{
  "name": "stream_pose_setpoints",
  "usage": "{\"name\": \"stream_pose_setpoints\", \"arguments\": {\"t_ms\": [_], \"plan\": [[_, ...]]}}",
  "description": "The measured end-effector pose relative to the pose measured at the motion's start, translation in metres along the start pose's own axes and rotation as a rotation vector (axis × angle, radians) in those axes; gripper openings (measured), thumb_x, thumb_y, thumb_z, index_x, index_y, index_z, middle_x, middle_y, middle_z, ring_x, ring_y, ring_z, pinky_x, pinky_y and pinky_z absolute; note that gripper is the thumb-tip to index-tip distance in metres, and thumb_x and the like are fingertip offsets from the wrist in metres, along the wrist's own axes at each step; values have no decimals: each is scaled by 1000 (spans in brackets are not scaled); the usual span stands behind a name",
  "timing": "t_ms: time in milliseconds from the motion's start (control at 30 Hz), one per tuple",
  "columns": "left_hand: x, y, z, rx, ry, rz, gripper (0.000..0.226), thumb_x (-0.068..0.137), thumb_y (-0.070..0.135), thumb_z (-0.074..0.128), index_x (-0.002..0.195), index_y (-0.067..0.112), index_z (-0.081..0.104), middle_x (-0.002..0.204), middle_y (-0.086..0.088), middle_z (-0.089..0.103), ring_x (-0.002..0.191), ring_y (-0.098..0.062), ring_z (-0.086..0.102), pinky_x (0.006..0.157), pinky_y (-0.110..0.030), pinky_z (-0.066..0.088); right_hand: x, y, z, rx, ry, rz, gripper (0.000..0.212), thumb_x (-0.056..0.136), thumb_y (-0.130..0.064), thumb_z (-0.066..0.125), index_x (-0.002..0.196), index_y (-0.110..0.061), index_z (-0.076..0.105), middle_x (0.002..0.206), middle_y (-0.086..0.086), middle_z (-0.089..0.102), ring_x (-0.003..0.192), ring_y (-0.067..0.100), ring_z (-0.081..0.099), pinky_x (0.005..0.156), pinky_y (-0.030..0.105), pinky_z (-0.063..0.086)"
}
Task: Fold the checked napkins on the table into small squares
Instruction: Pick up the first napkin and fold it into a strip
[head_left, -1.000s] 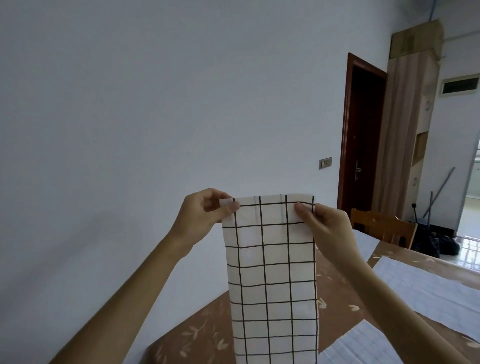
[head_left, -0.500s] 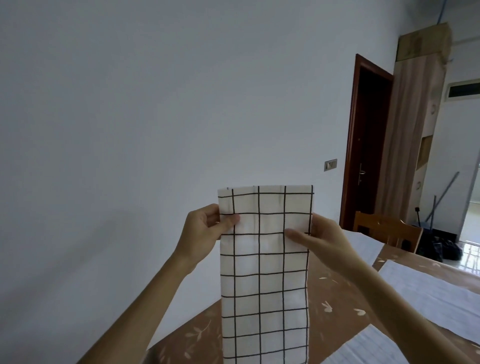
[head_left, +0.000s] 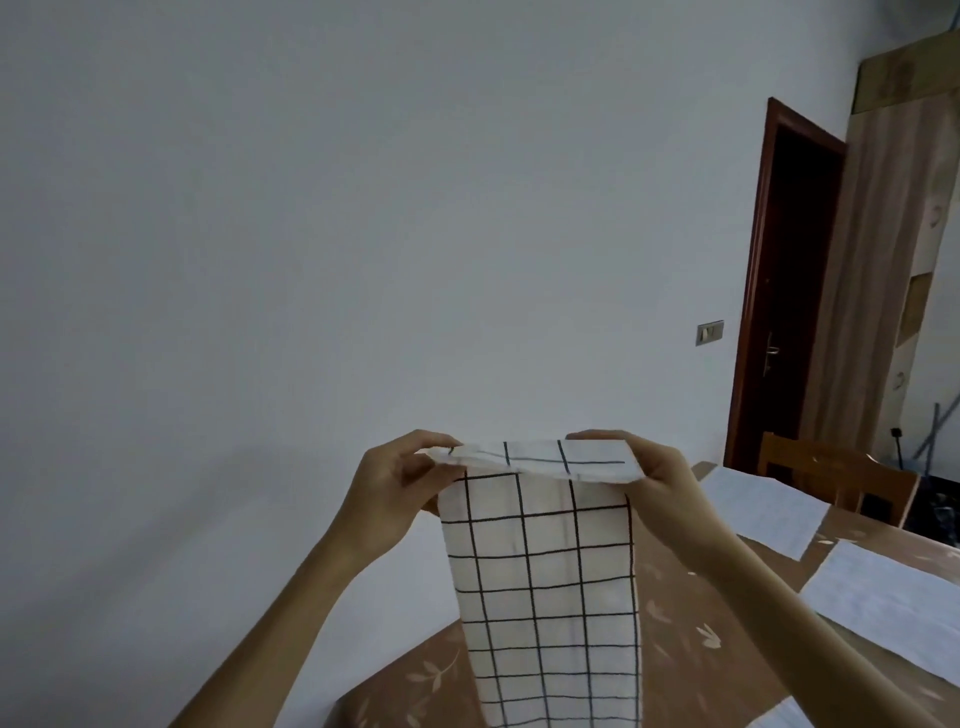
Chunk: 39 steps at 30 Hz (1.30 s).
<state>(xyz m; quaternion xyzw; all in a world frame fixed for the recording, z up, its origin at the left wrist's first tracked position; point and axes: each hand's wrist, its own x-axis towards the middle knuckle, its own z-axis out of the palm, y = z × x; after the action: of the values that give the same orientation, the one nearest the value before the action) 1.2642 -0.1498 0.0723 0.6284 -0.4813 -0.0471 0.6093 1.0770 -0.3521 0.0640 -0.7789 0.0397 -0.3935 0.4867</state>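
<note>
**Checked napkin held up, top edge folded over**

The person holds a white checked napkin (head_left: 545, 571) in the air in front of a plain pale wall, above the near end of the brown leaf-patterned worktop (head_left: 691, 675). The left hand (head_left: 400, 483) pinches the left end of the napkin's top between thumb and curled fingers. The right hand (head_left: 660, 478) grips the right end in the same way. Between the two hands, a short strip of the top lies bent over, almost flat, while the rest of the cloth hangs straight down as a long narrow band. Its lower end runs out of the bottom of the view, so whether it touches the worktop cannot be told.

Pale cloths (head_left: 883, 597) lie spread on the worktop to the right. A wooden chair (head_left: 831, 478) stands at its far side, with a dark door (head_left: 779, 291) behind.
</note>
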Motion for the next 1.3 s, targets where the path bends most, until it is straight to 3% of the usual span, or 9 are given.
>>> {"name": "stream_pose_setpoints", "arguments": {"t_ms": [267,467,600,733,800,967,1100,1200,1300], "plan": [[-8,-22,-19,-173,74,-61,42,98,-10,46,89,15,78,91,-5,78,84,-21,73,68,-30,62,-1,20,26,292,2,185,38,96,13,43,94,-6,76,102,1,77,90,13,72,68,19,55],[-9,-27,-22,-162,92,-74,33,99,-4,45,88,3,75,91,-8,77,80,-22,70,70,-31,61,6,20,30,291,-54,219,45,101,4,37,84,-14,75,91,-2,72,79,12,62,66,22,48],[-9,-29,-24,-133,139,-51,6,86,4,74,91,6,75,83,-1,78,74,-12,71,65,-23,59,11,22,33,345,-41,276,49,101,-8,27,103,-11,75,107,6,75,95,22,67,80,33,48],[-7,-33,-26,-159,171,-49,17,80,-1,78,94,7,73,77,6,74,70,-7,70,62,-19,55,16,24,36,524,-72,380,50,103,-42,29,127,-15,63,102,11,77,85,20,73,81,37,47],[-5,-34,-25,-152,176,-42,18,81,1,78,96,10,73,78,6,74,70,-6,69,62,-18,54,16,30,39,458,-131,377,48,98,-51,43,127,-17,62,113,10,75,100,22,73,88,37,50],[0,-37,-23,-113,203,-17,20,86,9,75,102,21,74,83,2,76,80,-11,73,68,-20,56,13,40,45,248,-131,307,32,85,-3,72,117,-7,68,110,9,77,105,26,73,92,34,58],[-2,-39,-23,-38,204,0,29,93,20,68,120,30,65,68,-7,67,62,-10,56,67,-22,54,18,42,45,277,-78,278,31,82,1,73,113,-2,70,107,13,77,101,29,74,87,33,60],[-4,-42,-24,-73,106,-116,47,82,35,73,127,36,58,82,1,75,79,-8,71,75,-26,61,21,43,44,274,-43,257,29,82,-1,74,111,-3,70,105,13,77,100,29,74,85,32,60],[-5,-45,-19,-79,0,-156,33,85,21,75,117,24,67,93,2,80,87,-14,76,72,-25,59,22,41,43,262,-7,241,27,82,-3,74,109,-3,71,103,13,77,100,29,74,90,37,57]]}}
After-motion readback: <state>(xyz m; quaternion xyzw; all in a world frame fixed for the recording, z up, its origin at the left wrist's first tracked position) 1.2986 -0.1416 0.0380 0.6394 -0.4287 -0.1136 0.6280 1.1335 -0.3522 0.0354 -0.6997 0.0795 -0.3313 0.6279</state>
